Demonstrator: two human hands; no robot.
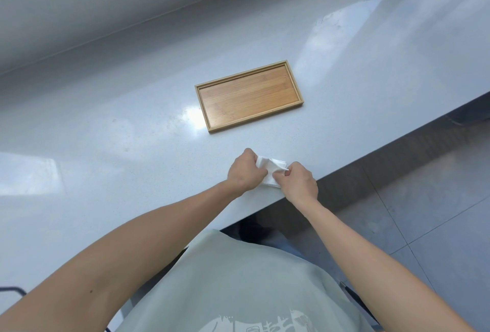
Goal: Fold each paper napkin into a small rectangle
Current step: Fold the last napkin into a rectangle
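Napkin [267, 170] pinched in both hands' grip, left hand [245, 172], right hand [298, 182], near bare wooden tray [249, 97].

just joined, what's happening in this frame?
A person stands at a pale grey countertop working a white paper napkin with both bare hands. The left hand grips its left side and the right hand pinches its right edge, near the counter's front edge. The napkin looks crumpled or partly folded, not yet a neat rectangle. Beyond the hands lies a shallow rectangular bamboo tray with nothing in it.
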